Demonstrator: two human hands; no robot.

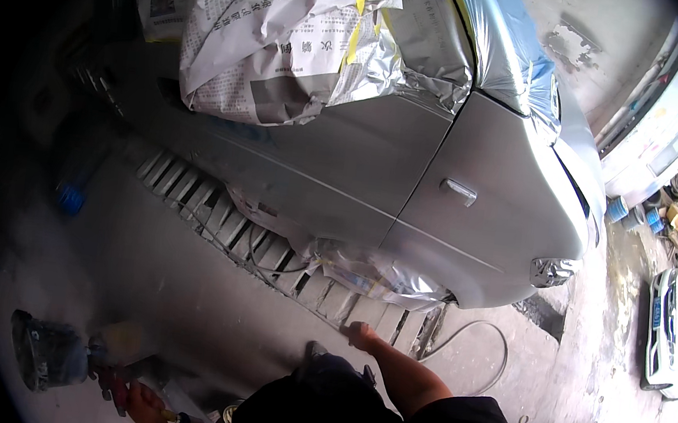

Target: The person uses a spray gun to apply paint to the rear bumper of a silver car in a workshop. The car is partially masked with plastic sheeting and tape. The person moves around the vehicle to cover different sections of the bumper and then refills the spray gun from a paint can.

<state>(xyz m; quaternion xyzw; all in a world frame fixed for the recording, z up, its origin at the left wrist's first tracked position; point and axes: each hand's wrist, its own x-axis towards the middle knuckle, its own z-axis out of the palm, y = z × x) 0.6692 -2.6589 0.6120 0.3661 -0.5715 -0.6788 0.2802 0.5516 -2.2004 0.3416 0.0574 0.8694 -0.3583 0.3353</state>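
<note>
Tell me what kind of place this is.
Likely a car body repair or paint shop: a grey car masked with newspaper and plastic sheeting, with a round-pad power sander by the left hand.

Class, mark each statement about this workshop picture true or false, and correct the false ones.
1. The car beside the person is silver-grey. True.
2. Its windows are covered with newspaper and plastic sheet. True.
3. The right hand holds a spray can. False: it is empty and reaches down to the floor grating by the car's masked wheel.
4. The left hand is at a tool with a round pad, low in the picture. True.
5. The car door handle is taped over with yellow tape. False: the handle is bare; yellow tape sits up on the masking.
6. No other car is in view. False: a white car stands at the right.
</note>
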